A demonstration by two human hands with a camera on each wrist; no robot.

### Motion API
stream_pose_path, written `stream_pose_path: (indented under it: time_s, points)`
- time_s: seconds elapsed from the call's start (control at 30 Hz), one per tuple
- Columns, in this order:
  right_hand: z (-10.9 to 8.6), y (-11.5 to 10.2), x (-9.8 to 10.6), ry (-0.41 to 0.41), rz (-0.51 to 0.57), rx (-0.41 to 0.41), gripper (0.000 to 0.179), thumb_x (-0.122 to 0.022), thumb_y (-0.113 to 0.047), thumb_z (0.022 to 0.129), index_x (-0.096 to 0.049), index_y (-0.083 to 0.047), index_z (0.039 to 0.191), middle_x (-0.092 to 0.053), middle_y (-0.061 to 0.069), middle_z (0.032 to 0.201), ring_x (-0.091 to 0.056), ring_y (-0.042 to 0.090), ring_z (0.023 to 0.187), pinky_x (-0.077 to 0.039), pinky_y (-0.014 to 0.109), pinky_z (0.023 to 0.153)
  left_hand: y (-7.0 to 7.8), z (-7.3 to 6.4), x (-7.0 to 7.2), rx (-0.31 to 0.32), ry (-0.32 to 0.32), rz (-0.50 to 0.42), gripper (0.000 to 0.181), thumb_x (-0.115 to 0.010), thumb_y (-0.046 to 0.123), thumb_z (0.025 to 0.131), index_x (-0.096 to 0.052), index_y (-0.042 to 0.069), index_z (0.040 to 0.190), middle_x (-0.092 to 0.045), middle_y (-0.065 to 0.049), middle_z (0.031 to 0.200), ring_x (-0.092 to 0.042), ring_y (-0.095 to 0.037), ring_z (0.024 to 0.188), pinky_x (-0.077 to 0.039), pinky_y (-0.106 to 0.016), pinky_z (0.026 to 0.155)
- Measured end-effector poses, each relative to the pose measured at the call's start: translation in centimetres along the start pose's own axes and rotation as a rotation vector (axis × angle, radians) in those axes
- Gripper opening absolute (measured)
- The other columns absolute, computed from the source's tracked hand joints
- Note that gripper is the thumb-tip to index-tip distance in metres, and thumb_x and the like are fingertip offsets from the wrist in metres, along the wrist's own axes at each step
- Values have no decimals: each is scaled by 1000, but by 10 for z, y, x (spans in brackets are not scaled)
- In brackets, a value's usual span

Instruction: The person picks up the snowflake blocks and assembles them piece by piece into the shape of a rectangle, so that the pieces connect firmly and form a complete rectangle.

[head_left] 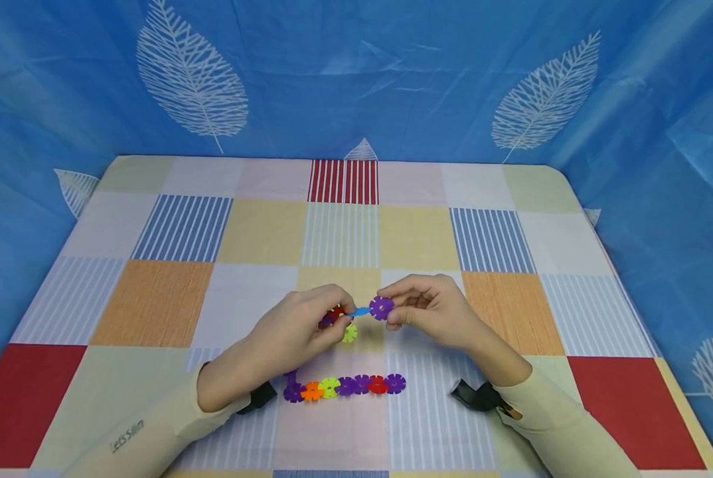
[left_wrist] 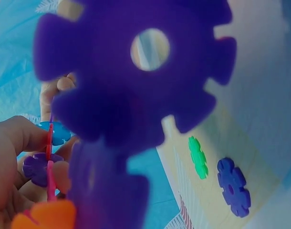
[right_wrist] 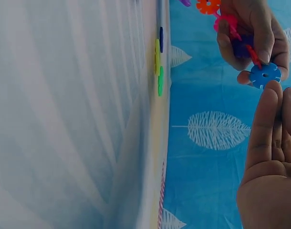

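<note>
My left hand (head_left: 297,325) grips a chain of interlocking plastic snowflake discs. At its end a blue disc (head_left: 360,311) sticks out edge-on, beside a red disc (right_wrist: 253,56) and a purple one at the fingers. My right hand (head_left: 440,311) pinches a purple snowflake disc (head_left: 382,308) between thumb and fingers. The rims of the purple and blue discs meet; whether their slots are locked, I cannot tell. An orange disc (left_wrist: 44,215) and a large, blurred purple disc (left_wrist: 107,95) also belong to the chain in the left wrist view.
A row of joined discs, with orange (head_left: 313,391) and red (head_left: 378,384) among purple ones, lies on the patchwork tablecloth (head_left: 261,232) nearer the body. Loose on the cloth are a green disc (left_wrist: 198,157) and a purple disc (left_wrist: 233,187). A blue leaf-patterned curtain (head_left: 356,73) stands behind.
</note>
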State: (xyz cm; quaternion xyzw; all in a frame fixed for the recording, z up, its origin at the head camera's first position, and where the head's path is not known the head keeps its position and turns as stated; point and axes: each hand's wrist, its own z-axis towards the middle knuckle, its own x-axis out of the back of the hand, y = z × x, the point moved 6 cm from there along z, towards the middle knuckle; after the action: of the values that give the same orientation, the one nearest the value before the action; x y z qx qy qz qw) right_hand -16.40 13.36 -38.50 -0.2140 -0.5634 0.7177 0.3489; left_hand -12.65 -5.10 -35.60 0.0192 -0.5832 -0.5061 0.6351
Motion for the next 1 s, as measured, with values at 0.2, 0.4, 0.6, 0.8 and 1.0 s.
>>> stream_pose_path:
  time_s: [0.2,0.4,0.6,0.8,1.0]
  points:
    - [1,-4,-2,-23,-67,49,25,-71,5,83,-68,7,108,-71,13,81,-69,24,68,-58,37,60,2,2,-2,0,-29,-20,9,-65,10,92,-63,13,101,-67,5,98,-57,-5,78,-53,-19,74]
    - [6,-7,-5,5,-120,87,26,-72,6,81,-69,7,107,-72,12,82,-67,21,68,-58,35,61,1,3,4,-5,-39,-28,10,-67,9,92,-64,12,101,-66,6,96,-57,-5,78,-53,-21,73]
    - [17,-6,-10,24,-105,70,24,-71,4,83,-69,8,106,-72,11,84,-68,21,69,-58,35,61,-2,4,17,25,-64,-30,10,-69,11,92,-65,13,100,-66,7,95,-57,-6,78,-54,-22,72]
    - [25,-4,-12,51,-110,32,24,-69,6,84,-68,7,108,-72,10,83,-68,22,71,-58,36,64,-7,5,24,61,-79,-62,9,-68,11,92,-64,13,100,-63,7,90,-54,-5,66,-51,-20,59]
    - [30,0,-11,83,-185,-24,26,-69,4,85,-70,1,112,-72,4,84,-68,20,73,-57,34,66,-16,4,24,153,-139,-158,21,-65,10,93,-57,15,112,-64,6,91,-56,-6,60,-50,-24,51]
